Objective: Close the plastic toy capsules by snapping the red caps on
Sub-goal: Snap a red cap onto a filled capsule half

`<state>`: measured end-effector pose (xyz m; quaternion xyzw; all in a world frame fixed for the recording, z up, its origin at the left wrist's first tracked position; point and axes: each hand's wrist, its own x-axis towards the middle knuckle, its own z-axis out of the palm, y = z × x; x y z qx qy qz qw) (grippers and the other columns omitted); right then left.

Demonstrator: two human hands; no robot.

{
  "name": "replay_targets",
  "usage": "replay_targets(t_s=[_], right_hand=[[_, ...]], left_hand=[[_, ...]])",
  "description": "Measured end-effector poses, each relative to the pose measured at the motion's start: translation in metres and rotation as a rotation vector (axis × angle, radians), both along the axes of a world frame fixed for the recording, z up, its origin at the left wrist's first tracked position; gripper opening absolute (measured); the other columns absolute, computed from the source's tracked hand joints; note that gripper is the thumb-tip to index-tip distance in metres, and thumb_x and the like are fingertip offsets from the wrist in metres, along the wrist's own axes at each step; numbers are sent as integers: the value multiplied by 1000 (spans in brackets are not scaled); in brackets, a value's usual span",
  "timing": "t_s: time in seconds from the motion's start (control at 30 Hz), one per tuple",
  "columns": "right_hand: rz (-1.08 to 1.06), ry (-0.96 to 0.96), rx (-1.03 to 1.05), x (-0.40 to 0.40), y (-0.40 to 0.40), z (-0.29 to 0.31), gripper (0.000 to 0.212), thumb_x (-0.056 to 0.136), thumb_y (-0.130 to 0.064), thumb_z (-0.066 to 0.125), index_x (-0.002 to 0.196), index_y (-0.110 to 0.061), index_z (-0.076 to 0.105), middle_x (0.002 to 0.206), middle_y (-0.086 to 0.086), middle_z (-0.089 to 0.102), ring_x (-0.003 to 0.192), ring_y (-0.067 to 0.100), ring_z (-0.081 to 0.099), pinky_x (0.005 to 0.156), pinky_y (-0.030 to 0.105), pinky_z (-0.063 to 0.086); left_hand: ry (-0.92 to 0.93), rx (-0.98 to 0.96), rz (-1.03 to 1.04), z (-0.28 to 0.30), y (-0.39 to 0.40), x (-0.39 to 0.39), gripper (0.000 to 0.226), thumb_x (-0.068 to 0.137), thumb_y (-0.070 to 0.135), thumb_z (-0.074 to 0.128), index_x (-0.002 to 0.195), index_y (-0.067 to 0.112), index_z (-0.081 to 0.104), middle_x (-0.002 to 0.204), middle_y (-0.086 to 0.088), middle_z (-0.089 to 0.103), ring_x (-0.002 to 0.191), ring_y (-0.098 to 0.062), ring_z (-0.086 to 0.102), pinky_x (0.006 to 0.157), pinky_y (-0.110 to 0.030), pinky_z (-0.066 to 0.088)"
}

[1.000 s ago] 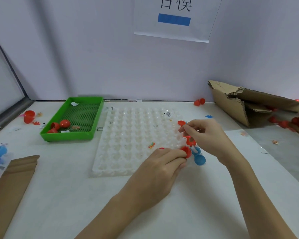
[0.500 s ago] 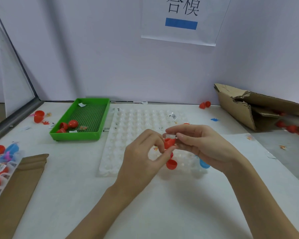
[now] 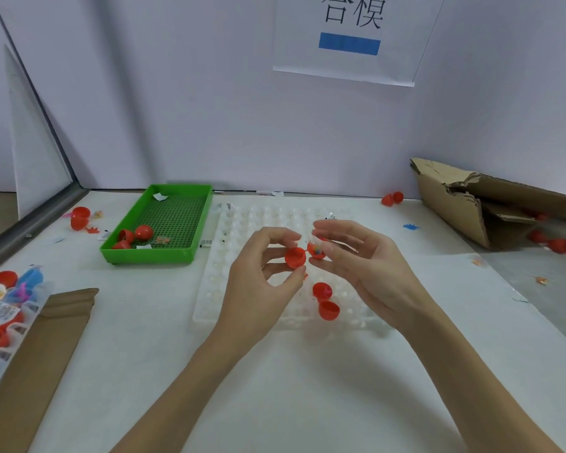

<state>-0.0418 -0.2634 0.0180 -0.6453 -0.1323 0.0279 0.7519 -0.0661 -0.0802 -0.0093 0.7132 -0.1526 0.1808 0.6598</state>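
The left hand (image 3: 262, 276) pinches a red cap (image 3: 295, 257) just left of the capsule half (image 3: 317, 250) pinched by the right hand (image 3: 366, 266), open mouths nearly touching.

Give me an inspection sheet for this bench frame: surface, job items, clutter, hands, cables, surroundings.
Surface: white table, clear dimpled tray at centre.
Job's things: red cap in left hand; capsule half with toy inside in right hand, not yet joined; two red pieces on the tray.
Clutter: green tray with red pieces; torn cardboard box on the right; brown cardboard and mixed capsules on the left; stray red pieces by the wall.
Grippers: left hand pinches the cap; right hand pinches the capsule half.
Cables: nothing seen.
Surroundings: pale wall, paper sign with blue bar.
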Motion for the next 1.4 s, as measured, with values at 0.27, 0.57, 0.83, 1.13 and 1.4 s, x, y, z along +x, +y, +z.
replay_targets(t_s=[0.27, 0.57, 0.83, 1.13, 1.4], right_hand=[[12, -110, -150, 0, -1, -2, 26, 93, -24, 74, 120, -23, 74, 118, -1, 75, 114, 17, 71, 98, 17, 50], [59, -65, -39, -1, -1, -1, 24, 93, -22, 70, 116, -19, 76, 117, 9, 75, 112, 26, 71, 93, 22, 55], [80, -75, -203, -3, 2, -4, 23, 96, -12, 71, 118, -12, 73, 109, 8, 77, 101, 26, 75, 91, 25, 57], [64, -58, -218, -5, 8, -5, 21, 95, -9, 70, 116, -10, 73, 106, 6, 78, 98, 25, 76, 88, 24, 58], [9, -34, -150, -3, 7, -7, 21, 96, -11, 70, 116, -12, 74, 107, 6, 78, 99, 24, 76, 90, 23, 57]], left_hand=[[-191, 219, 125, 1, -1, -1, 41, 86, -11, 73, 113, 19, 78, 107, 0, 56, 95, -18, 68, 86, -17, 56], [-188, 167, 125, 5, -2, -3, 24, 93, 8, 77, 116, 16, 77, 111, -2, 63, 102, -18, 69, 87, -22, 58], [-171, 171, 243, 4, 1, -1, 7, 93, 8, 77, 95, 15, 78, 98, 6, 72, 98, -17, 68, 79, -27, 57], [-111, 128, 201, 5, 5, 0, 24, 89, 3, 78, 109, 17, 74, 96, 7, 72, 92, -16, 70, 78, -24, 56], [-193, 209, 221, 4, 8, 4, 6, 89, 10, 81, 93, 14, 81, 95, 2, 69, 91, -17, 70, 80, -23, 59]])
